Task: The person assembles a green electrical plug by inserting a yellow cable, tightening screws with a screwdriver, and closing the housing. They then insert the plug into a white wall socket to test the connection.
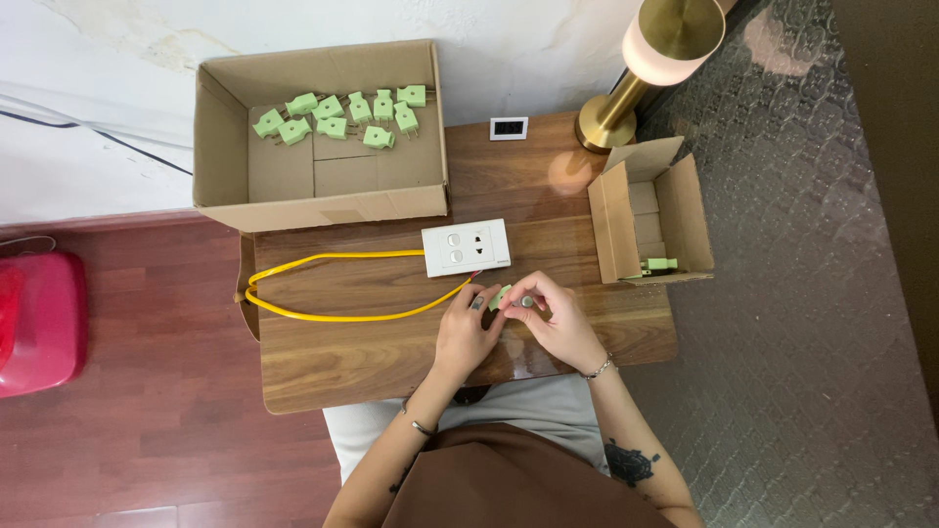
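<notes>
Socket plate [467, 247] beside green plug [500, 297]

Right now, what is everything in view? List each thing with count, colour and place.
Large box: one, brown cardboard, table's far left.
Plugs in it: about eleven, green.
Small box: one, brown, right; one green plug inside.
Socket panel: one, white, centre.
Cable: one, yellow, looped left.
Lamp: one, brass, far right.
Small display: one, white.
Table: wooden.
Red object: on floor, left.
Left hand, right hand: together holding one green plug.
</notes>
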